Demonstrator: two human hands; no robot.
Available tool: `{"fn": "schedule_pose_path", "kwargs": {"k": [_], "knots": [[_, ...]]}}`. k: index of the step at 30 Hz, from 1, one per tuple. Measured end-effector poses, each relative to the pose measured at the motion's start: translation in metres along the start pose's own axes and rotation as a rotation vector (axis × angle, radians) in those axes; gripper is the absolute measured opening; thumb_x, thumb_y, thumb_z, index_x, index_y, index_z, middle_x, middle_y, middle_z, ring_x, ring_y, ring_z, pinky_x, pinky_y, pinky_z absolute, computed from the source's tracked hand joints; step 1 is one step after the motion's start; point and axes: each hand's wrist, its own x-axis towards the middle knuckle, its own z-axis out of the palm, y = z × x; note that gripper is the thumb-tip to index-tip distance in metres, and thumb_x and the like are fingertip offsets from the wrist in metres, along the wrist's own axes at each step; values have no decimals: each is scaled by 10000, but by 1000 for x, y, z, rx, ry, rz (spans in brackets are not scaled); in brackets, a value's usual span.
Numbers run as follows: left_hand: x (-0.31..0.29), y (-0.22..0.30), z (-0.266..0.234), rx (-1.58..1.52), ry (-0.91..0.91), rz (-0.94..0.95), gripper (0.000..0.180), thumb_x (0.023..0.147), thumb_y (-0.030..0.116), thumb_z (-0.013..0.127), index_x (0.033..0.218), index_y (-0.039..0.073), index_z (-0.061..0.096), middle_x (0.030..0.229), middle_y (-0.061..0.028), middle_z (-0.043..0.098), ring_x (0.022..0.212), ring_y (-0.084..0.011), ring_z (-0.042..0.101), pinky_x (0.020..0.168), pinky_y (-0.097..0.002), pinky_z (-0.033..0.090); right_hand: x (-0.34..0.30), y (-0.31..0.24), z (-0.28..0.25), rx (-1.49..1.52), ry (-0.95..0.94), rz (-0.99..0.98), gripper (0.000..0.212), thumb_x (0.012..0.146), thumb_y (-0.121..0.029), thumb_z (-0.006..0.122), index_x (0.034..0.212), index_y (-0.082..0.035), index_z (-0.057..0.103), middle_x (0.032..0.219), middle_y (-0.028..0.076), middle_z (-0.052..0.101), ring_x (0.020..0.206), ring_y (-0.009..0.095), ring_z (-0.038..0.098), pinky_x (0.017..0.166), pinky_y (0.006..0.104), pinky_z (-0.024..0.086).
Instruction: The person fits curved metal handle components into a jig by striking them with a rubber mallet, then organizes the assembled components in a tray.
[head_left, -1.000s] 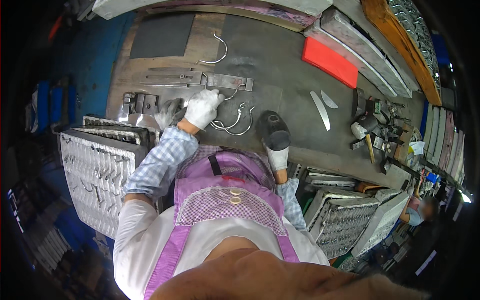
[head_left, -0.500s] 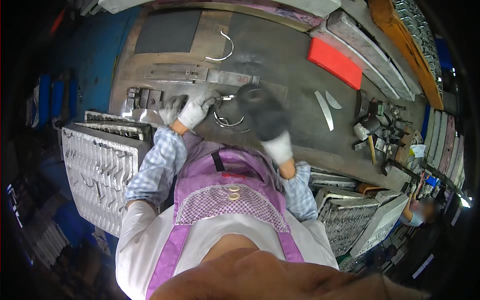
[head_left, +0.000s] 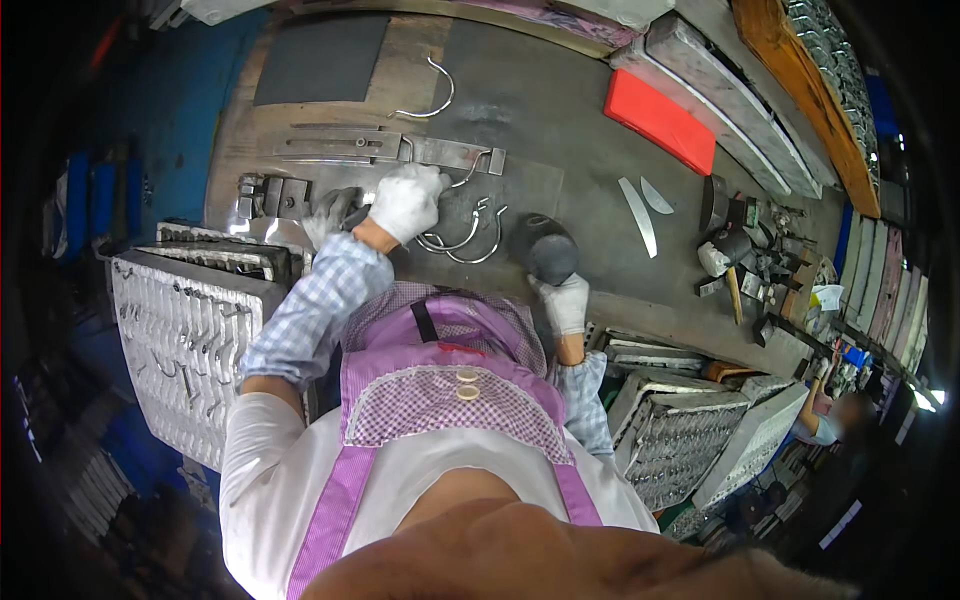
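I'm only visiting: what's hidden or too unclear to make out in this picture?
All in the head view:
Curved rod: partly hidden by the left hand, whose fingertips don't show.
Black mallet: handle hidden by its head and the right hand.
Wooden board, upper right: cut off by the upper edge.
Co-worker, far right: blurred and dark.
Pieces on the left rack: too small to tell.
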Motion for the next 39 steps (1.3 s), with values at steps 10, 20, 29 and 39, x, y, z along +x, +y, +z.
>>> {"fn": "schedule_pose_path", "kwargs": {"k": [10, 20, 29, 39], "knots": [[-43, 49, 51, 82, -146, -137, 233, 765, 284, 715, 905, 100, 688, 807, -143, 650, 753, -302, 664, 667, -409, 545, 60, -30, -83, -814, 421, -128, 350, 808, -306, 665, 1152, -242, 654, 984, 152, 683, 862, 320, 658, 747, 434, 510], [-21, 20, -92, -68, -70, -346, 355, 803, 408, 652, 908, 72, 695, 832, -176, 689, 808, -344, 673, 753, -438, 537, -22, -77, 62, -668, -61, -917, 272, 769, -226, 701, 1029, -156, 664, 1016, 55, 623, 924, 257, 596, 781, 390, 481], [-203, -8, -191, -105, 472, -465, 225, 738, 236, 754, 920, 106, 731, 827, -93, 697, 746, -261, 671, 689, -358, 538, 22, -99, 149, -848, -140, -764, 706, 695, -328, 796, 1306, -121, 510, 1135, 182, 610, 1013, 348, 614, 845, 419, 508], [-393, -193, -259, 133, 803, -1240, 236, 822, 191, 681, 1000, 35, 684, 921, -139, 711, 825, -253, 699, 766, -343, 545, 59, -121, 179, -520, -368, -579, 649, 672, -182, 823, 1264, -57, 587, 1106, 207, 658, 989, 339, 635, 882, 395, 484]]}}
